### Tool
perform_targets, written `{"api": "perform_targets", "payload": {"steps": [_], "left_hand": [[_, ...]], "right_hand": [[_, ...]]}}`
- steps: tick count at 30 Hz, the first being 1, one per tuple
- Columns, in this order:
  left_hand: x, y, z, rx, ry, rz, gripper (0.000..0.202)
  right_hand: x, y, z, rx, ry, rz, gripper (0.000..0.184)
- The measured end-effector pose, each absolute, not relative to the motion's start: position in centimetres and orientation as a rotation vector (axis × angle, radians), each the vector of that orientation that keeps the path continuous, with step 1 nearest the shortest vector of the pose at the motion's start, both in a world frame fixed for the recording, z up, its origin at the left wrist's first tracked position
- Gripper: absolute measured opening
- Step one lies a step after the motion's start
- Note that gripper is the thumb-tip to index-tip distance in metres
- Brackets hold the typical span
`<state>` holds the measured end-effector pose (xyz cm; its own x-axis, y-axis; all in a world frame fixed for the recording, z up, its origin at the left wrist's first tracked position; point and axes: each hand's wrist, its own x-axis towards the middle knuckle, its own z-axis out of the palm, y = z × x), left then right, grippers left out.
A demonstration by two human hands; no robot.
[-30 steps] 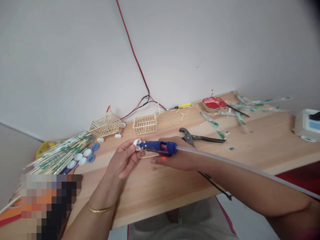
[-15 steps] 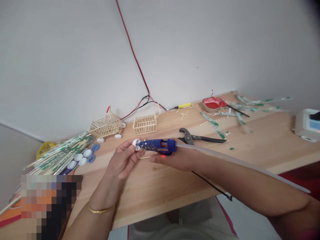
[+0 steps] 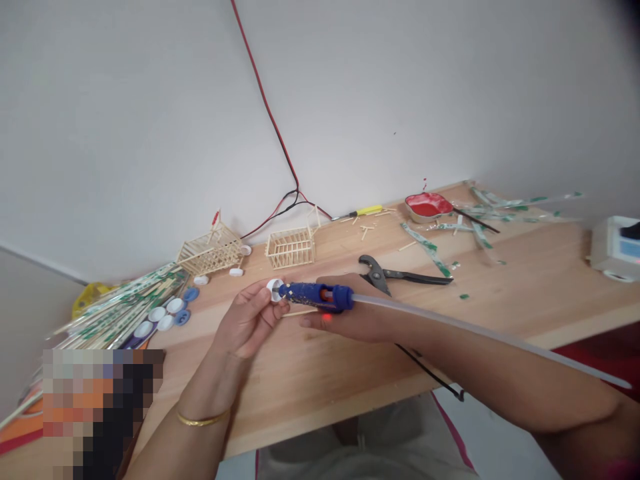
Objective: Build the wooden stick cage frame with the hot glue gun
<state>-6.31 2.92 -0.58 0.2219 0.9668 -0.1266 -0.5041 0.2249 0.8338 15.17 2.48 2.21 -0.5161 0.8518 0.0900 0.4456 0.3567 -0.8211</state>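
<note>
Between the thumb and fingers of my left hand (image 3: 249,319) is a white bottle cap (image 3: 275,289), its hollow side turned towards the nozzle of a blue glue gun (image 3: 310,293). My right hand (image 3: 350,317) is wrapped round the glue gun's handle, which is mostly hidden. A red light glows on the gun's underside. From its back end a long translucent glue stick (image 3: 450,321) runs out over my right forearm. The nozzle tip is inside or right at the cap's opening. Below the gun, a thin wooden stick (image 3: 300,313) lies on the table.
Two small stick-built baskets (image 3: 213,250) (image 3: 291,247) stand near the wall. Left are several white and blue caps (image 3: 157,314) and bundled wrapped sticks (image 3: 125,307). Pliers (image 3: 400,275), a yellow-handled screwdriver (image 3: 369,210), a red-paint dish (image 3: 428,207) and torn wrappers (image 3: 427,249) lie behind and right.
The glue gun has tilted slightly, its back end dipping, and the glue stick has shifted with it. The cap stays in my left hand, moved very slightly.
</note>
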Motion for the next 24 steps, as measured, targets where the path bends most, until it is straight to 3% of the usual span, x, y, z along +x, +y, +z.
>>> {"api": "perform_targets", "payload": {"steps": [17,20,24], "left_hand": [[-6.02,2.94,-0.73,0.782,0.789,1.183,0.036],[-6.05,2.86,-0.60,0.813,0.790,1.194,0.036],[-5.85,2.74,-0.36,0.938,0.829,1.263,0.034]], "right_hand": [[15.11,2.70,2.18,-1.144,-2.097,1.095,0.034],[14.99,2.87,2.37,-1.151,-2.014,1.260,0.034],[14.60,3.05,1.74,-1.110,-1.611,1.740,0.041]]}}
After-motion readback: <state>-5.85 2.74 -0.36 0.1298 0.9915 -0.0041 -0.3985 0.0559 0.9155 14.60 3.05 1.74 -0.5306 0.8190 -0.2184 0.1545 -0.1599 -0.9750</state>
